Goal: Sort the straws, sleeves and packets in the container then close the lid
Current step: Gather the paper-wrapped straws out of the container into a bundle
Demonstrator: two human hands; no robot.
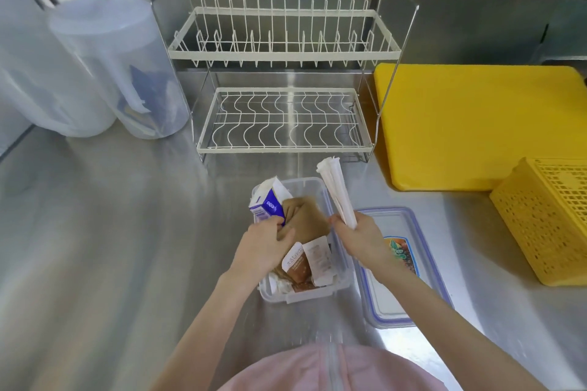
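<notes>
Head view | right hand point(355, 233) grips upright wrapped straws point(335, 192) just right of container point(341, 263) | left hand point(266, 240) clutches packets point(270, 203) inside

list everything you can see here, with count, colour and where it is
container: 1, clear, counter centre
straws: bundle, count unclear, white-wrapped, in right hand above container
blue packets: a few, blue and white, container's far left, under left hand
sleeves: stack, brown, middle of container
brown packets: a few, brown and white, container's near end
lid: 1, clear with blue rim, on counter right of container
dish rack: 1, white wire, two tiers, behind container
cutting board: 1, yellow, right rear
basket: 1, yellow, far right
jugs: 2, translucent, left rear
left hand: in container
right hand: holds straws
</notes>
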